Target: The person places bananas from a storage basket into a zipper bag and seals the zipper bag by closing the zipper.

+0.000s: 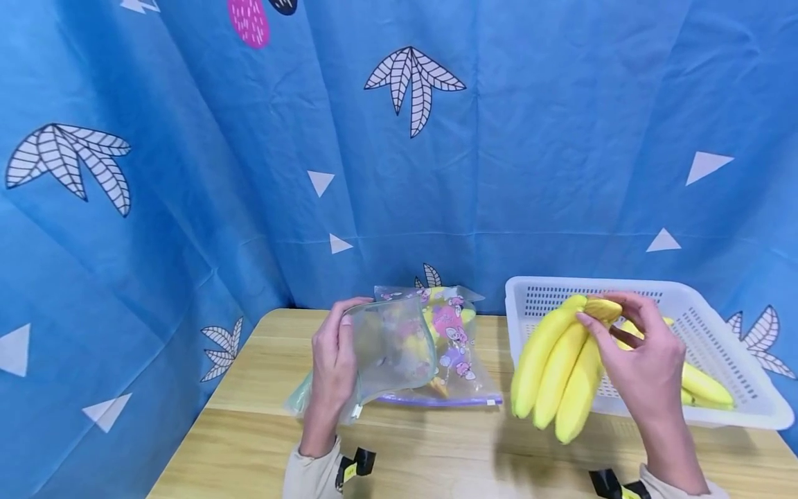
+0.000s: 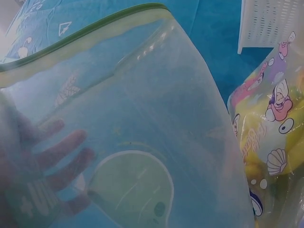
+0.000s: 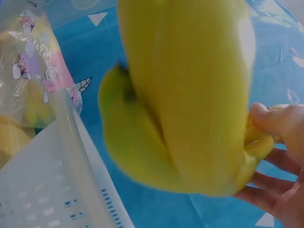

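- Grips the banana bunch (image 1: 557, 374) by its stem end in the right hand (image 1: 651, 350), raised at the left end of the white basket (image 1: 738, 339).
- Pinches the green-edged bag (image 1: 393, 346), apparently empty as yet, in the left hand (image 1: 333, 353).
- Has the purple-zip bag (image 1: 458, 367) apparently filled (to judge by yellow shapes (image 1: 467, 316) inside).
- Leaves more bananas (image 1: 706, 385) in the basket, unbagged.

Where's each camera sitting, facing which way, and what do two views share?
Head: worn on the head, facing forward and down over the table; left hand, right hand and sleeves show.
Left wrist: worn there, facing the green-edged bag, the left hand's fingers visible through it.
Right wrist: worn there, facing the banana bunch; the right hand shows at right.
Both wrist views share the patterned bag and white basket.
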`<state>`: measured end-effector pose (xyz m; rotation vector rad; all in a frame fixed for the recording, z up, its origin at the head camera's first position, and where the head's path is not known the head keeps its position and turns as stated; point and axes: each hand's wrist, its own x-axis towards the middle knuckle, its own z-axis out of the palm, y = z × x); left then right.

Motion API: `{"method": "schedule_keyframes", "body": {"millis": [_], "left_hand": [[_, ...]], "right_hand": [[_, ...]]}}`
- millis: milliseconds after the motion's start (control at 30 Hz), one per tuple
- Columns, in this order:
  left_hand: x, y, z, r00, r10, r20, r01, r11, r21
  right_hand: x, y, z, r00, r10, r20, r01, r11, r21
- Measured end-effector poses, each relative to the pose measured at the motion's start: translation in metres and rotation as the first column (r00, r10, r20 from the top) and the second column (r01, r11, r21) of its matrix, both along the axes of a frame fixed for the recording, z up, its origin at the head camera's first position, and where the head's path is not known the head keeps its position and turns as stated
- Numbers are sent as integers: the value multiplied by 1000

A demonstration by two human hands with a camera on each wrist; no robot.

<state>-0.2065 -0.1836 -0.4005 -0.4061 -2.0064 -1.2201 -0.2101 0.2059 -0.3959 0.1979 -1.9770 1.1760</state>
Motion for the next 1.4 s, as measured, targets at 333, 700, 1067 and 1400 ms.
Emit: {"method": "schedule_keyframes", "body": {"millis": [333,700,1067,1400], "left_hand": [[-4,3,2,1000,-26,-16,26,1000,-18],[-1,8,5,1000,-24,-2,24,999,-45],[3,24,5,996,-73,42,77,992,-101],[7,38,0,998,-19,63,25,994,-107]], "right_hand": [[12,-9,13,991,6,-132,17,985,174],[32,-46,27,980,56,-192,-67,996,-54],[35,-114,28,695,70,-715,-425,842,-332],[30,-145,-2,716,122,-688,-217,975,-52]]}}
